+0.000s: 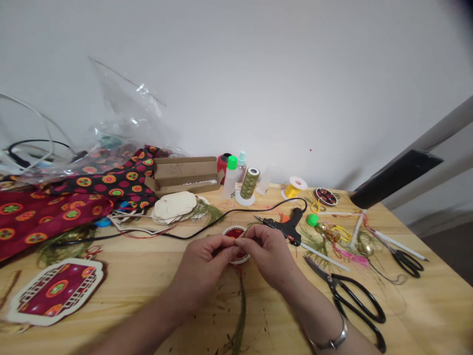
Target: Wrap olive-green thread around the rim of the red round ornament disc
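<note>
Both hands meet at the middle of the wooden table, over a small round red ornament (236, 232) with a pale rim. The thumb and fingertips of my left hand (207, 256) are pressed together at its centre. My right hand (266, 250) pinches beside them, fingertips touching the left ones. Whatever lies between the fingertips is too small to make out. From the ornament's lower edge an olive-green tassel (241, 310) trails toward me. A black glue gun (286, 227) lies just beyond my right hand. Large black-handled scissors (345, 291) rest right of my right forearm.
At left are patterned fabric (84, 202) and a larger framed ornament (57, 292). Behind stand an open cardboard box (185, 175), a green-capped bottle (231, 178), a green thread spool (250, 183) and a yellow spool (294, 188). A black cable crosses the table. Smaller scissors (406, 261) lie right.
</note>
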Action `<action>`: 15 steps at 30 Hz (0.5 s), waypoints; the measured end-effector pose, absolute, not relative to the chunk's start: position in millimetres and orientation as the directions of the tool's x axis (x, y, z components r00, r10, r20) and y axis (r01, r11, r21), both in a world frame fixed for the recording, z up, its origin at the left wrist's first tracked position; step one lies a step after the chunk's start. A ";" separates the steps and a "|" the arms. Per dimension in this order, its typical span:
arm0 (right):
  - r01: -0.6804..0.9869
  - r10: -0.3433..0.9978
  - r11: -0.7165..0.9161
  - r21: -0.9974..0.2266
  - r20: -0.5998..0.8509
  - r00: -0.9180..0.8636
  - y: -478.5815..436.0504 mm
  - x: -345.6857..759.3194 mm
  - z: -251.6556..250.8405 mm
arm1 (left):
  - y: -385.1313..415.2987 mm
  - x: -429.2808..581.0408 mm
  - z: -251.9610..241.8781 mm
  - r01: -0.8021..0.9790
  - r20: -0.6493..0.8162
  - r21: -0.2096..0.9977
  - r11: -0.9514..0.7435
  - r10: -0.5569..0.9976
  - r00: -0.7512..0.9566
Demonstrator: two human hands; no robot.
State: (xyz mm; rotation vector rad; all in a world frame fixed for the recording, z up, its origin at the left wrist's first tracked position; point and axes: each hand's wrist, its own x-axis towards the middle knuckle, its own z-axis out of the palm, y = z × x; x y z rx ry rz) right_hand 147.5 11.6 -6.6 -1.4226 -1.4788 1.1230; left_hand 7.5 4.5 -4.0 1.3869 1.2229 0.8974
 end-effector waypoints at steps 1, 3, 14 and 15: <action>0.302 0.997 -0.018 -0.953 -0.040 -0.068 12.0 147.6 -6.6 | 5.0 7.7 -3.2 0.180 -0.126 0.980 0.090 0.972 0.200; 0.300 0.997 -0.012 -0.954 -0.033 -0.064 12.7 147.8 -5.8 | 6.3 7.8 -3.0 0.133 -0.171 0.980 0.145 0.963 0.206; 0.205 0.995 -0.067 -0.977 -0.080 -0.055 12.9 148.6 0.8 | 7.2 5.2 -16.3 -0.166 -0.283 0.925 0.341 0.912 0.296; 0.201 0.994 -0.071 -0.977 -0.085 -0.061 13.1 148.7 1.6 | 7.5 4.9 -15.5 -0.161 -0.285 0.926 0.342 0.911 0.299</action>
